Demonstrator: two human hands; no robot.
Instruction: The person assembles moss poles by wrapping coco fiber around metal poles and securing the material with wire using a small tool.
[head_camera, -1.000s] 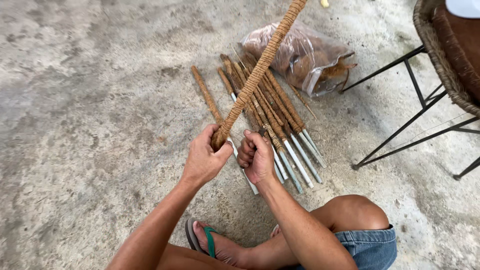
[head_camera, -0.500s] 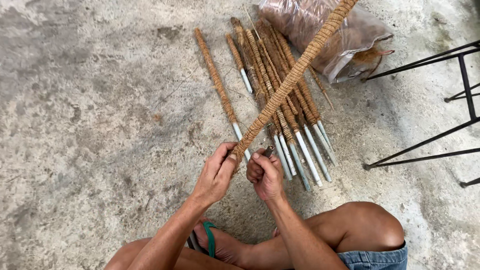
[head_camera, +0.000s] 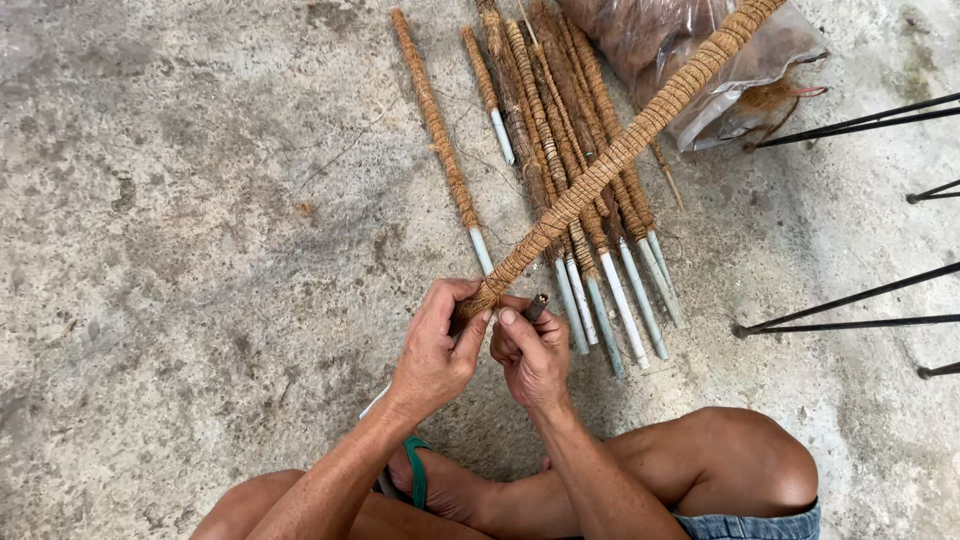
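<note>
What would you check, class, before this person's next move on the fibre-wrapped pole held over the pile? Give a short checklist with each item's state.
1. Left hand grips the low end of the held pole: ok.
2. Right hand pinches a small dark object beside that end: ok; what it is, cannot tell.
3. Wrapping reaches the gripped end: cannot tell, the fingers cover it.
4. Held pole lifted above the pile of wrapped poles: ok.
5. Single pole lies apart on the concrete floor: ok.
6. Plastic bag of fibre out of arm's reach: not ok.
</note>
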